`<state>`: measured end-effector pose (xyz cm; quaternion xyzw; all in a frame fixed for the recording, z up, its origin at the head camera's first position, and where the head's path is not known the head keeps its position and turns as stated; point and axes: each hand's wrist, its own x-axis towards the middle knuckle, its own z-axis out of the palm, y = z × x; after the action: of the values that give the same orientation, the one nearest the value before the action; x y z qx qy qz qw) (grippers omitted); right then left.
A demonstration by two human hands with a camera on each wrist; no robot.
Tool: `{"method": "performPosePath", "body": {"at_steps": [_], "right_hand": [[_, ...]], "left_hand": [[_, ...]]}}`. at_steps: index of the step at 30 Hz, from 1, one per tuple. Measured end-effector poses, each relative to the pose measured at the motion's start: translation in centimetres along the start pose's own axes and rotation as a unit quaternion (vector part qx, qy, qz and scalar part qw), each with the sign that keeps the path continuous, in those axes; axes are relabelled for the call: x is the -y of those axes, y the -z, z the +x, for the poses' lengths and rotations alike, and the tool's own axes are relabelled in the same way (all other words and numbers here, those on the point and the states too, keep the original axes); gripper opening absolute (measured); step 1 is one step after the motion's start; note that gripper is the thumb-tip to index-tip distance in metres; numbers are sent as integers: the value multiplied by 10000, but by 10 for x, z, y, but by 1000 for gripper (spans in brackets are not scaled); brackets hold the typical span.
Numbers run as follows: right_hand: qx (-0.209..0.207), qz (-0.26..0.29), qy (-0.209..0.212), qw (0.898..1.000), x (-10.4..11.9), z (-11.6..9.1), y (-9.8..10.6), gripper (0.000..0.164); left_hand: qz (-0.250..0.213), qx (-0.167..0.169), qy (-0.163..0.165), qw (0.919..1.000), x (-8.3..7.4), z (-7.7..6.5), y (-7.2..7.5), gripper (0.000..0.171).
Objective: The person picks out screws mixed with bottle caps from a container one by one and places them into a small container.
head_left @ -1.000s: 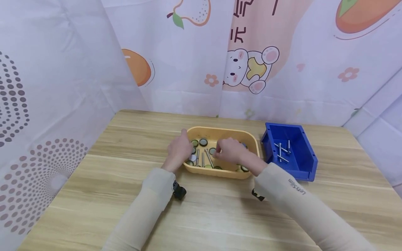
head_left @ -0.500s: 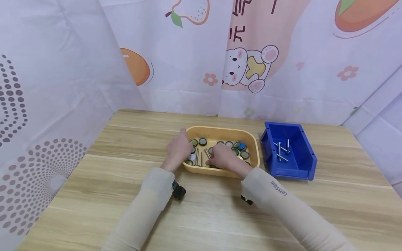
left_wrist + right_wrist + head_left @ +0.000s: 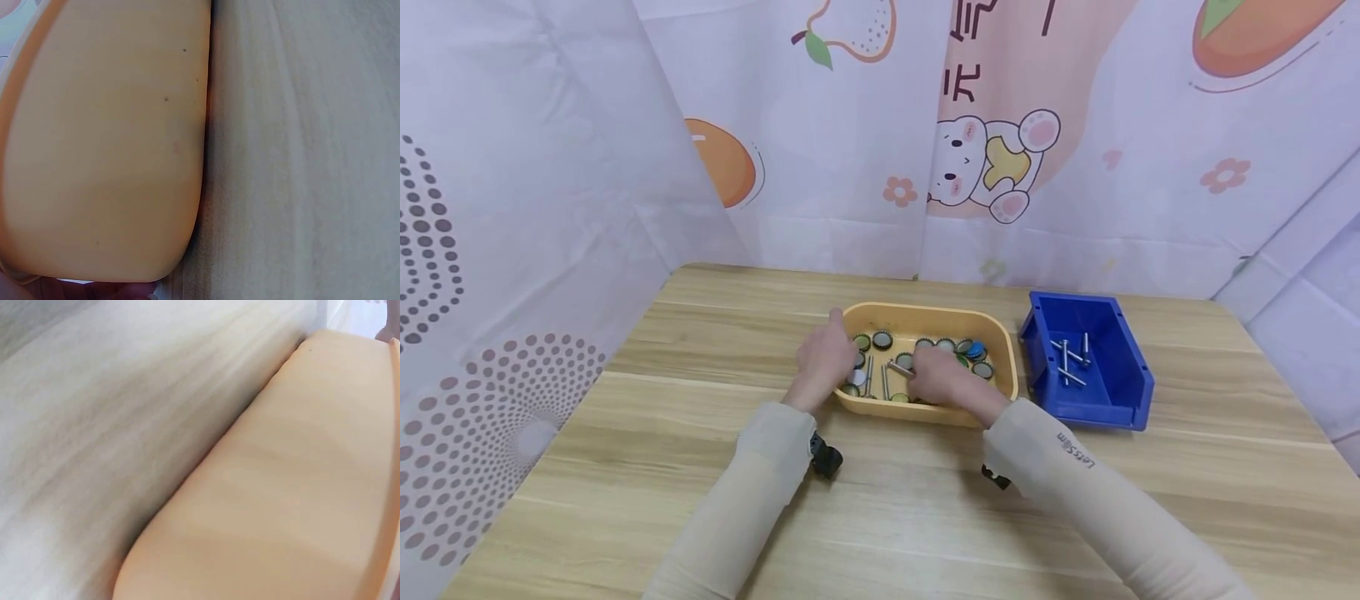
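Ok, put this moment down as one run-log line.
left hand: holds tray end | right hand: pinches bolt inside tray | also in tray: caps, loose bolts | blue bin: holds binned bolts

Yellow tray [image 3: 936,319] and blue bin [image 3: 1093,413] showing smooth plastic; screws [image 3: 900,368] gleaming metallic; tiny caps [image 3: 883,339] probably being metal; tabletop [image 3: 895,517] showing wood grain; backdrop [image 3: 827,179] showing creased cloth.
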<state>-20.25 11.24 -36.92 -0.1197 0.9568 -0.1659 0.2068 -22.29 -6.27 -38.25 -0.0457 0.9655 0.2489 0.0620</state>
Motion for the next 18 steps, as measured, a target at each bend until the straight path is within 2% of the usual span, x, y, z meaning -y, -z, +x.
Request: {"method": "performPosePath", "body": {"at_steps": [6, 13, 18], "right_hand": [[-104, -181, 242, 9995, -1, -1, 0, 16], [-505, -844, 402, 9943, -5, -3, 3, 12], [-583, -1066, 557, 9910, -10, -3, 5, 10]], "left_hand": [[-25, -12, 7, 10000, 1, 0, 0, 42], [-33, -4, -19, 10000, 0, 0, 0, 40], [-77, 27, -12, 10000, 0, -1, 0, 42]]}}
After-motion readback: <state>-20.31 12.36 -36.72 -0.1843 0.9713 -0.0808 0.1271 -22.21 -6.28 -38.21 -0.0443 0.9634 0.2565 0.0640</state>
